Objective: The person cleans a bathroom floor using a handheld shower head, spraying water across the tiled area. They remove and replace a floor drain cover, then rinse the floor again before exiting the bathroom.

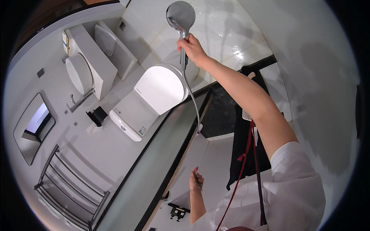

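Observation:
My right hand (192, 49) is closed around the handle of a chrome handheld shower head (181, 16), its round head tipped away from me above wet, shiny floor tiles (225, 26). A metal shower hose (194, 98) runs from the handle down past the glass partition. My left hand (196, 180) is lower in the view, closed on a thin dark object (197, 182) too small to identify. Left of the shower head, a white toilet (163, 86) stands with its lid down. Whether water leaves the shower head cannot be told.
A glass partition (138, 173) with black edges runs diagonally beside me. To the left are a washbasin (79, 73), a wall mirror (34, 130), a towel rack (72, 184) and a black paper holder (98, 115). Red cords (245, 156) and black fabric (241, 150) hang before my body.

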A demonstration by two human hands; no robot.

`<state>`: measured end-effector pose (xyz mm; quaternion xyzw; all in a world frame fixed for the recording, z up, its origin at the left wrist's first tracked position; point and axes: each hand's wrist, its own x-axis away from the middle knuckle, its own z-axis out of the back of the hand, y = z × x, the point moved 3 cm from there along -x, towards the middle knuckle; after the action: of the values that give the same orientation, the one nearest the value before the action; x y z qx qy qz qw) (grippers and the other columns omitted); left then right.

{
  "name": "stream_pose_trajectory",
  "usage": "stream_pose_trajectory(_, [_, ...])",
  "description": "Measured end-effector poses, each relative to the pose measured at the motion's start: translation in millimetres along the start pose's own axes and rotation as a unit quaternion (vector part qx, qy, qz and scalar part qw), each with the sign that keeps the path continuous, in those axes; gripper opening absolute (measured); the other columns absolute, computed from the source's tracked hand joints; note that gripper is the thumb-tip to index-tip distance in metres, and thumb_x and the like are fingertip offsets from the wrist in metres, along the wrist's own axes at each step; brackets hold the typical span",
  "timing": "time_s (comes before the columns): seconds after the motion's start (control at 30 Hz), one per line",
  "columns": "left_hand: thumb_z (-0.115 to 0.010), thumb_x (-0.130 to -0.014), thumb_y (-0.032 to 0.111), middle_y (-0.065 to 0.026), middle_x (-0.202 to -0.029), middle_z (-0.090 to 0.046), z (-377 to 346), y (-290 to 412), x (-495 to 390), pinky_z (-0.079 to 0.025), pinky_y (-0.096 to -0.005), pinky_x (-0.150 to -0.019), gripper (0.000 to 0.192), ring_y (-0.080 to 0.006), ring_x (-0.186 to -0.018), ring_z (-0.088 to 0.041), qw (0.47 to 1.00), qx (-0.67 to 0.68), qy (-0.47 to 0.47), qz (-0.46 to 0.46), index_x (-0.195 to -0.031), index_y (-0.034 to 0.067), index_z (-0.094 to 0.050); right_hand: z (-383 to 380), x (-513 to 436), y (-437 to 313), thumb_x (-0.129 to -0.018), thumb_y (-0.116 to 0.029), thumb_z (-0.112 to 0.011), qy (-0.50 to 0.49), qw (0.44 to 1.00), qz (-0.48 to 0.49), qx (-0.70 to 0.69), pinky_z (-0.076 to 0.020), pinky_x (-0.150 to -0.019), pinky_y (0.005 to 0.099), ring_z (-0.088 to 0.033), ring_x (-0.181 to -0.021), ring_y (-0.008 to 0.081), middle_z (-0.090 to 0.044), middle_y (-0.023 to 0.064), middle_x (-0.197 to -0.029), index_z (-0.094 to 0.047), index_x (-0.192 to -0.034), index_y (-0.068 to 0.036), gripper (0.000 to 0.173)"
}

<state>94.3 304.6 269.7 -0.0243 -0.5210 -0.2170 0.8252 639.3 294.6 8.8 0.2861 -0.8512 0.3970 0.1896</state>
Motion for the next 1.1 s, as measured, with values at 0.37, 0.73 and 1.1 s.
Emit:
stream_pose_trajectory(0.37, [-0.046, -0.091, 0.030, 0.0038, -0.052, -0.039, 0.5, -6.7, -5.0, -0.026, -0.0211, -0.037, 0.031, -0.0079, -0.040, -0.031, 1.000, -0.002, -0.004, -0.010, -0.112, 0.007, -0.050, 62.3, 41.7, -35.0, -0.080, -0.012, -0.055, 0.081, 0.996, 0.047, 0.006, -0.0346, -0.056, 0.0228, -0.050, -0.071, 0.0085, -0.054, 0.0010, -0.078, -0.052, -0.086, -0.007, 0.008])
stream_pose_trajectory(0.73, [-0.050, -0.089, 0.032, 0.0031, -0.054, -0.039, -3.4, -10.6, -22.1, -0.027, -0.0218, -0.040, 0.034, -0.0086, -0.042, -0.032, 0.998, 0.009, -0.065, -0.016, -0.112, 0.007, -0.050, 132.5, 71.9, -70.0, -0.079, -0.005, -0.056, 0.166, 0.971, 0.104, -0.135, -0.0438, -0.070, 0.0310, -0.048, -0.070, 0.0152, -0.047, 0.0048, -0.077, -0.045, -0.085, -0.006, 0.013])
stream_pose_trajectory(1.1, [-0.048, -0.090, 0.033, 0.0031, -0.052, -0.037, 8.1, -21.7, -23.5, -0.026, -0.0219, -0.038, 0.032, -0.0090, -0.040, -0.031, 0.997, 0.044, -0.056, -0.021, -0.110, 0.008, -0.051, 35.2, 10.7, -83.9, -0.078, -0.009, -0.056, 0.040, 0.995, 0.072, -0.053, -0.0437, -0.059, 0.0253, -0.051, -0.063, 0.0142, -0.051, 0.0060, -0.072, -0.046, -0.085, -0.005, 0.013])
